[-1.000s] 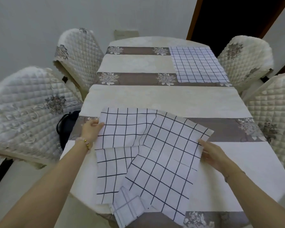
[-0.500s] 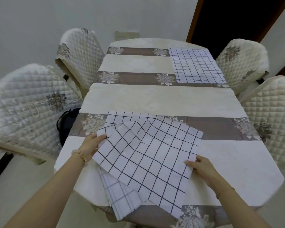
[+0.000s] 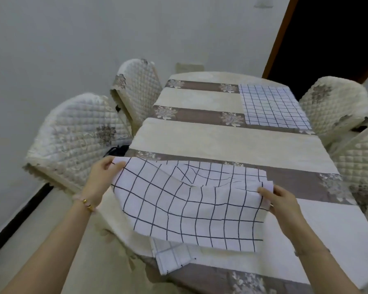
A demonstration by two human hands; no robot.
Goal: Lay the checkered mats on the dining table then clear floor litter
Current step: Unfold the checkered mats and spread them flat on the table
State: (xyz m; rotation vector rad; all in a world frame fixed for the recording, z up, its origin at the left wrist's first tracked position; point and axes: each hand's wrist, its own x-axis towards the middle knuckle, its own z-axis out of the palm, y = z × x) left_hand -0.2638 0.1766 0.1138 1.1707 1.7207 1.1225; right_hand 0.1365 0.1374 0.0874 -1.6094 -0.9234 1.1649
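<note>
Head view over the dining table (image 3: 221,141), which carries a cream cloth with brown flowered bands. I see the left hand (image 3: 103,177) pinching the far left corner of a checkered mat (image 3: 189,211) between thumb and curled fingers. The right hand (image 3: 283,200) pinches the mat's right edge in the same way.

The mat hangs between the two hands over the near left part of the table and sags in the middle. Behind the sag, more checked fabric shows against the nearer brown band; I cannot tell whether it belongs to this mat or to another.

A second mat (image 3: 172,259), with finer lines, lies partly under the held one, and one of its corners reaches the table's near edge. A third mat (image 3: 272,107) lies flat at the far right of the table, well apart from the hands.

A beaded bracelet (image 3: 85,202) circles the left wrist. The left chairs (image 3: 77,132) and the right chairs (image 3: 336,102), all quilted, flank the table. A dark doorway (image 3: 331,39) opens at the far right.
</note>
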